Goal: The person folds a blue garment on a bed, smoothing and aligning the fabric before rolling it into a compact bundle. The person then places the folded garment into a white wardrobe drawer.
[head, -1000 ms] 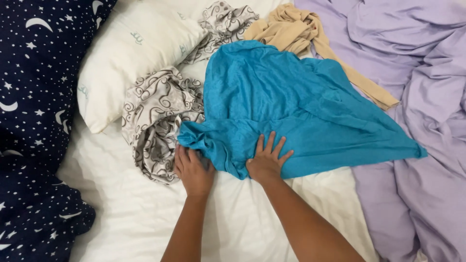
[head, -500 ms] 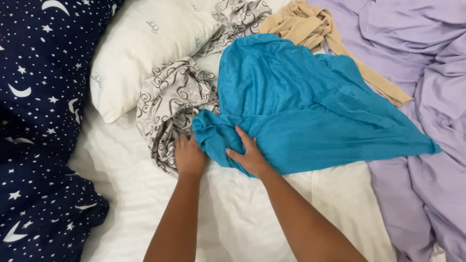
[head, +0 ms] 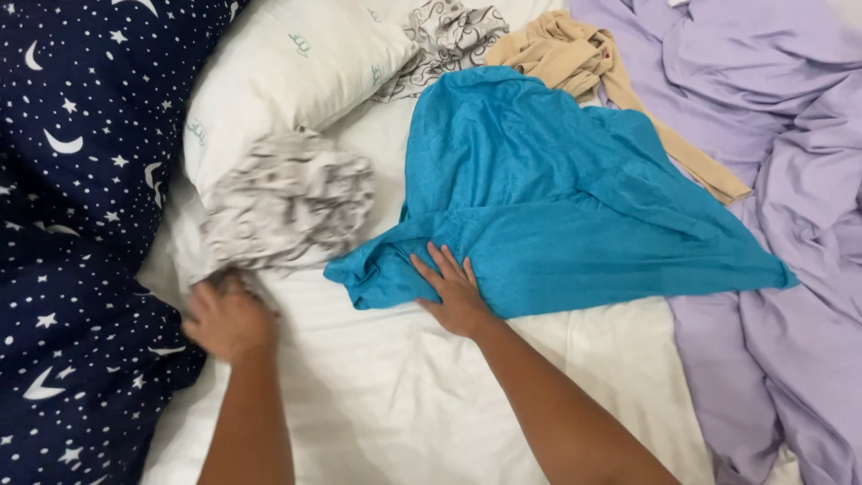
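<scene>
**A:** Head view, grip first. Your right hand (head: 456,296) lies flat, fingers spread wide, palm down on the lower edge of the teal garment (head: 557,198); it presses the cloth and closes on nothing. Your left hand (head: 226,316) is blurred. It sits at the lower edge of the grey-and-white patterned cloth (head: 287,208), and whether its fingers are closed on that cloth I cannot tell.

**B:** Where does the teal garment lie?

**A:** Spread across the middle of the white bedsheet (head: 395,395), its wide part toward the top, one corner running out right onto the lilac sheet (head: 790,135), and a rumpled fold at lower left, just beside your right fingertips.

**B:** And the patterned cloth?

**A:** Bunched and motion-blurred, resting against the lower edge of the white pillow (head: 287,63), left of the teal garment and apart from it. A second piece of the same swirl pattern (head: 449,31) lies at the top, between the pillow and the tan garment (head: 584,63).

**B:** The tan garment's position?

**A:** Crumpled at the top, touching the teal garment's upper edge, with one long strip trailing down its right side onto the lilac sheet.

**B:** The left margin?

**A:** A navy cover with white moons and stars (head: 72,180) fills it, beside the pillow and your left hand.
</scene>
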